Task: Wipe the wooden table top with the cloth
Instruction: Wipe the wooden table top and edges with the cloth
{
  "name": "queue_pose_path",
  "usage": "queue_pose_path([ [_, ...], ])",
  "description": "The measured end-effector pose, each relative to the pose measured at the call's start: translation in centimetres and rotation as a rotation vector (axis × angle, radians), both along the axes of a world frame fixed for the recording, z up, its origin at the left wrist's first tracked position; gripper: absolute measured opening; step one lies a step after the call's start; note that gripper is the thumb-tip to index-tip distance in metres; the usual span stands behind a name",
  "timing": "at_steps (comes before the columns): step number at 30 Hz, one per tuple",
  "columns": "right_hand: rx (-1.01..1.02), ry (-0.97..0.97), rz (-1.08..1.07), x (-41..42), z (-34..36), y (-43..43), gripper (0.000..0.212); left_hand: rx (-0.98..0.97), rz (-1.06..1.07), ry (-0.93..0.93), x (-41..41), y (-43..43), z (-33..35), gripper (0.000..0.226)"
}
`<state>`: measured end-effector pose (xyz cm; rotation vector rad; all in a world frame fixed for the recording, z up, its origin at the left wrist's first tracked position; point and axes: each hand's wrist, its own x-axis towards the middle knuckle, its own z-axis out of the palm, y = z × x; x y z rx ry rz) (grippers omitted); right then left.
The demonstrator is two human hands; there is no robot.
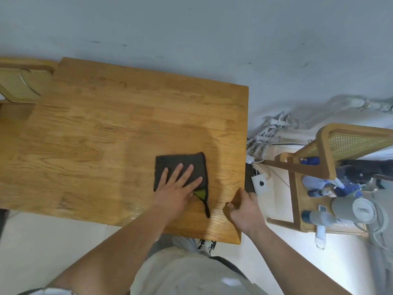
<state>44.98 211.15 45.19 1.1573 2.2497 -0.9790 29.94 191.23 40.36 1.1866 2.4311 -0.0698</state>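
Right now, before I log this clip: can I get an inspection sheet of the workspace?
Surface: wooden table top, bare apart from the cloth.
Job's things: dark cloth lies flat near the table's right end, a green corner showing.
Clutter: nothing seen on the table.
Grips: left hand pressed flat on the cloth, fingers spread; right hand holds the table's right edge.
Cables: white cables on the floor by the wall.
Surroundings: side chair holding spray bottles; another cane chair far left.

Bare forearms, light beige shirt (191, 273), patterned black-and-white shoe (207, 245)
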Motion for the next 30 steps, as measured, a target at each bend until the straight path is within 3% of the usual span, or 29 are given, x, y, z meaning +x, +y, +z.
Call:
queue_pose_path([
  [2,0.004,-0.033,-0.005,-0.5,0.1,0.0,0.028,-0.04,0.295,-0.006,-2.0,-1.1,0.3,0.056],
  [5,-0.124,-0.019,-0.114,-0.7,0.3,0.9,0.05,-0.02,0.472,-0.015,-0.8,-1.3,0.6,0.057],
  [7,-0.289,0.076,-0.283,-0.4,0.7,1.3,0.048,0.013,0.425,-0.016,2.8,0.0,0.6,0.061],
  [9,-0.389,0.158,-0.452,0.3,0.8,1.6,0.043,0.03,0.249,-0.021,7.7,1.8,0.1,0.069],
  [11,-0.306,0.163,-0.534,1.1,0.5,1.8,0.054,0.043,-0.017,-0.061,12.0,3.0,-0.3,0.08],
  [13,-0.112,0.126,-0.469,1.7,0.4,1.8,0.05,0.072,-0.196,-0.086,13.5,3.1,-0.7,0.077],
  [16,-0.012,0.121,-0.325,1.5,0.5,1.4,0.041,0.133,-0.181,-0.014,10.6,0.9,-0.7,0.066],
  [20,0.055,0.047,-0.021,0.6,-0.1,0.3,0.03,0.068,0.285,0.11,6.5,-6.2,-0.1,0.06],
  [25,0.073,-0.081,0.152,0.5,-0.6,-0.9,0.056,0.041,0.715,0.136,7.6,-8.7,0.3,0.05],
  [27,0.039,-0.153,0.211,0.2,0.1,-0.6,0.069,0.083,0.707,0.129,10.6,-5.4,0.4,0.053],
  [30,-0.009,-0.273,0.327,-0.5,1.2,0.4,0.076,0.134,0.354,0.035,15.7,-1.2,-0.3,0.068],
])
